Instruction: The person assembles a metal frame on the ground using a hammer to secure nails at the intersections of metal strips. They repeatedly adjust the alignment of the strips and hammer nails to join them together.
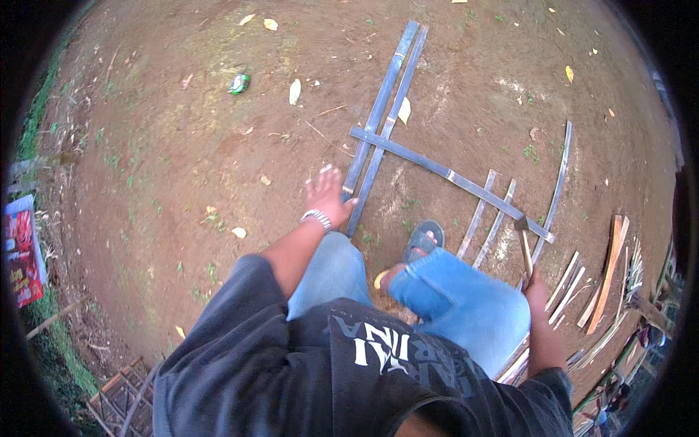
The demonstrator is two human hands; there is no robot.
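The left hand (pixel 328 198) has its fingers (pixel 325 175) spread flat, pressing the near ends of two long bamboo slats (pixel 382 116) that lie side by side on the bare ground (pixel 182 146). The right hand (pixel 537 295) has its fingers wrapped around the handle of a hammer (pixel 524 240), whose head rests at the far end of a cross slat (pixel 444 173) laid over the pair. Judging by this, only one crosspiece is placed — several loose slats (pixel 488 218) and a stack of strips (pixel 582 291) near the right foot (pixel 424 240) wait unused.
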